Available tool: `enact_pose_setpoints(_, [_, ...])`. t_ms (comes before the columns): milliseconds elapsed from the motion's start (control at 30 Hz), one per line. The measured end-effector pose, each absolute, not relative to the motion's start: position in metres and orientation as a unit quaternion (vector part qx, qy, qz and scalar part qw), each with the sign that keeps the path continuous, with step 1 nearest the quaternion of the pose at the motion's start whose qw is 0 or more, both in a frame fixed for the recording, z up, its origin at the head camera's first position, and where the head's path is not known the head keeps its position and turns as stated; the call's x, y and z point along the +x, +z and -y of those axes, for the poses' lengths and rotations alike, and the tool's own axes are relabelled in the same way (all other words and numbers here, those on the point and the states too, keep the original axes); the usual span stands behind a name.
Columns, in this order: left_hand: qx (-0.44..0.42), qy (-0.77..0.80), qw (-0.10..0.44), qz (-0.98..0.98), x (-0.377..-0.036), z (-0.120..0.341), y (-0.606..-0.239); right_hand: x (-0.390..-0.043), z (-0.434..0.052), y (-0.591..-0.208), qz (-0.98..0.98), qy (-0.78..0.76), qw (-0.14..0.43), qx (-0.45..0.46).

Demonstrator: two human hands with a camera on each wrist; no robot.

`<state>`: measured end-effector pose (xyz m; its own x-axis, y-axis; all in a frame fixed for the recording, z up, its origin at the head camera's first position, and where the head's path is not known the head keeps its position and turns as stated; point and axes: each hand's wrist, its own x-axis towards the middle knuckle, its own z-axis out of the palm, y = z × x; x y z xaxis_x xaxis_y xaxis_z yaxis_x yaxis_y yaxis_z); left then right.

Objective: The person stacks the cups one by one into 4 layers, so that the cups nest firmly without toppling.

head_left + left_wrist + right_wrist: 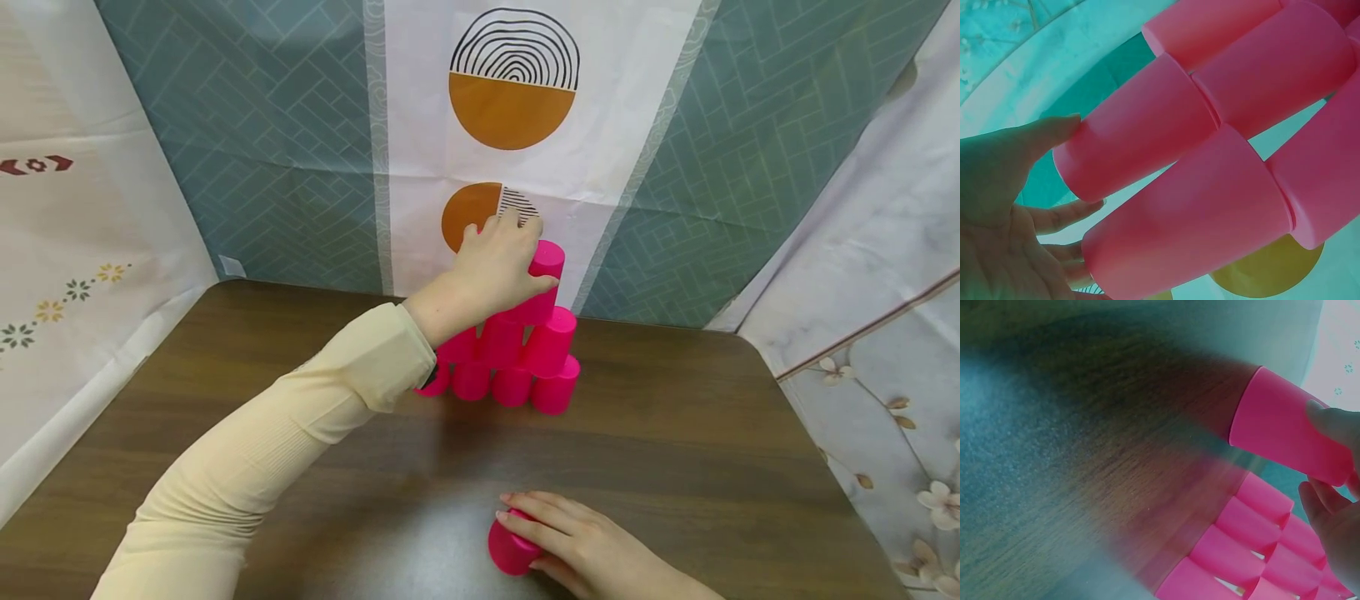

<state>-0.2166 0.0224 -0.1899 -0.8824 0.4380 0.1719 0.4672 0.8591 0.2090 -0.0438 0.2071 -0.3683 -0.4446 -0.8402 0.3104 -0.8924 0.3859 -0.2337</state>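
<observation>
Upside-down pink cups form a stacked pyramid at the back of the table, with several in the bottom row, three in the row above and two on top. My left hand reaches to that top row with fingers spread. In the left wrist view its thumb touches the base end of the right top cup, and its other fingers lie behind and beside the left top cup. Near the front of the table, my right hand grips a separate pink cup, thumb on one side and fingers on the other.
The brown wooden table stretches between the pyramid and the front cup. Directly behind the pyramid hangs a patterned cloth. Pale floral cloths border the right side, and another light cloth borders the left.
</observation>
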Motion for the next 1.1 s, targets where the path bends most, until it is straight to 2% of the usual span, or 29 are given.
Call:
enact_pose_setpoints(400, [-0.248, -0.148, 0.060, 0.955, -0.215, -0.023, -0.188, -0.044, -0.205, -0.367, 0.824, 0.188, 0.091, 0.527])
enact_pose_setpoints(667, [-0.263, -0.156, 0.051, 0.951, -0.215, -0.017, -0.191, -0.043, -0.207, -0.363, 0.831, 0.228, 0.013, 0.507])
enact_pose_setpoints(767, [-0.272, -0.161, 0.051, 0.947, -0.215, -0.013, -0.194, -0.043, -0.209, -0.359, 0.830, 0.270, 0.000, 0.488])
enact_pose_setpoints(900, [-0.285, -0.175, 0.061, 0.941, -0.217, -0.009, -0.196, -0.048, -0.211, -0.350, 0.829, 0.315, 0.023, 0.462])
enact_pose_setpoints(1100, [-0.293, -0.193, 0.076, 0.933, -0.220, -0.005, -0.196, -0.065, -0.215, -0.321, 0.833, 0.320, 0.093, 0.442])
